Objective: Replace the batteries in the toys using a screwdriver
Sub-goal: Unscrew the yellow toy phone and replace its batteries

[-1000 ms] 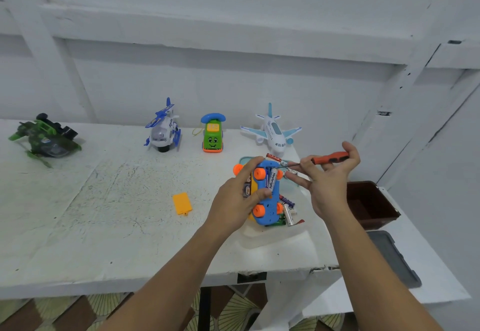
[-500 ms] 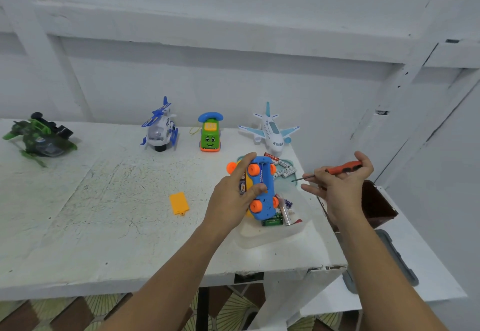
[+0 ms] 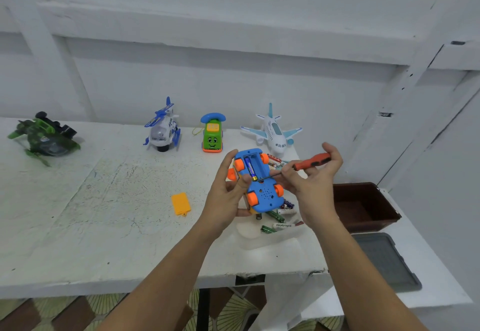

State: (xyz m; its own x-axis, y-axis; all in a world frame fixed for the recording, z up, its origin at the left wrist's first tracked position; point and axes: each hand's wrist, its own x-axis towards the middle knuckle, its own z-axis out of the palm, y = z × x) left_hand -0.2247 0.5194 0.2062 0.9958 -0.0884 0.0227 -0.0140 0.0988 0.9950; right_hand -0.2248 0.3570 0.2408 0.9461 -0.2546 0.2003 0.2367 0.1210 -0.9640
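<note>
Head view: swung back in from the right, screwdriver (image 3: pixel 311 161) pinched in right hand (image 3: pixel 311 190), tip now at the near end of the battery (image 3: pixel 250 168) in the open bay of the blue toy car (image 3: pixel 263 194), gripped underside-up in left hand (image 3: pixel 227 198) above the worktop (image 3: pixel 104 200), probably to pry it out.

1. Left forearm: bare, enters from the lower edge, angled up and right.
2. Left hand (image 3: pixel 227 198): fingers curled round the blue toy car (image 3: pixel 265 193), thumb on its upturned underside.
3. Right forearm: bare, enters from lower right, angled up and left.
4. Right hand (image 3: pixel 313 190): fingers and thumb pinch the screwdriver (image 3: pixel 311 161), beside the left hand.
</note>
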